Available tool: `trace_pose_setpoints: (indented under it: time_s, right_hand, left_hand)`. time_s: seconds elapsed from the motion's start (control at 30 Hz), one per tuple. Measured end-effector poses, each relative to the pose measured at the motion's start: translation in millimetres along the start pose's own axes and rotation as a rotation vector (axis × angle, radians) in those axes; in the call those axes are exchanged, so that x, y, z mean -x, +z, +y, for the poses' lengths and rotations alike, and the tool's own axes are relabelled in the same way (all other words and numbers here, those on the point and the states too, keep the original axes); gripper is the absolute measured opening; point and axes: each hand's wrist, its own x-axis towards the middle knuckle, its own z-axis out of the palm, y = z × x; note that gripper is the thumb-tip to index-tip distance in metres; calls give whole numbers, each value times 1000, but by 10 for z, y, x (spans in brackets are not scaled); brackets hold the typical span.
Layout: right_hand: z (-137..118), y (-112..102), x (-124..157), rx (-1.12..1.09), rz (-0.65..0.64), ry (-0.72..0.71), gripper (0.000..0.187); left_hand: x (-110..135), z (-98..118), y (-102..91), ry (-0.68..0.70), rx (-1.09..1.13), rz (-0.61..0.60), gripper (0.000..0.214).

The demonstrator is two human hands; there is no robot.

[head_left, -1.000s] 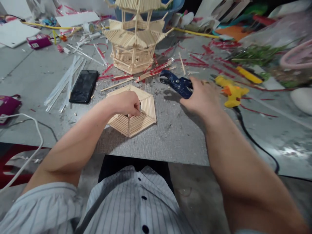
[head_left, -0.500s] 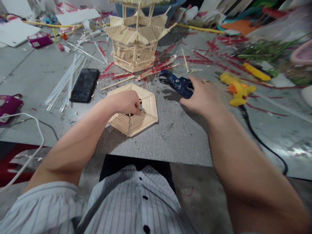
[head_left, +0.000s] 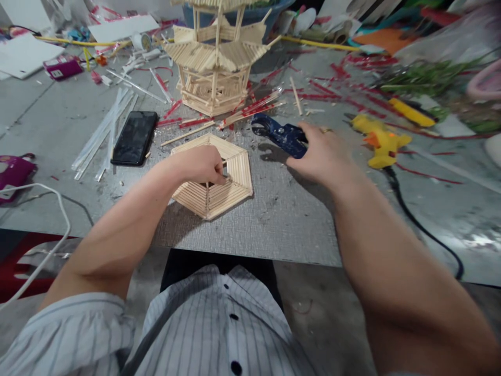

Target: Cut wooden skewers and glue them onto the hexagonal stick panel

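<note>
My left hand rests closed on a hexagonal roof piece made of wooden sticks, fingertips pinching at its open centre. My right hand is wrapped round the handles of blue cutting pliers, whose jaws point left, just above the grey table. Behind them stands a tiered pagoda model of wooden sticks.
A black phone lies left of the roof piece beside clear glue sticks. A yellow glue gun with a black cord sits to the right. Red scraps and loose wooden sticks litter the table. A white cable hangs at left.
My right hand with the pliers has drifted slightly left, toward the roof piece. The left hand has stayed in place.
</note>
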Motion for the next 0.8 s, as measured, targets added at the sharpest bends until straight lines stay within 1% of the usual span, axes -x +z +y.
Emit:
trace_pose_setpoints:
  time_s: [0.37,0.57,0.8]
  right_hand:
    - [-21,-22,14,-30,-14,1,69]
    - [-15,-8,6,-9,-28,10,73]
    - [30,33,-3,-37,5,-6,71]
  left_hand:
    - [0,-9,-3,22,36,-30,22]
    - [0,-16,-10,29,51,-31,22]
    - [-11,-33,-4,27,61,-45,25]
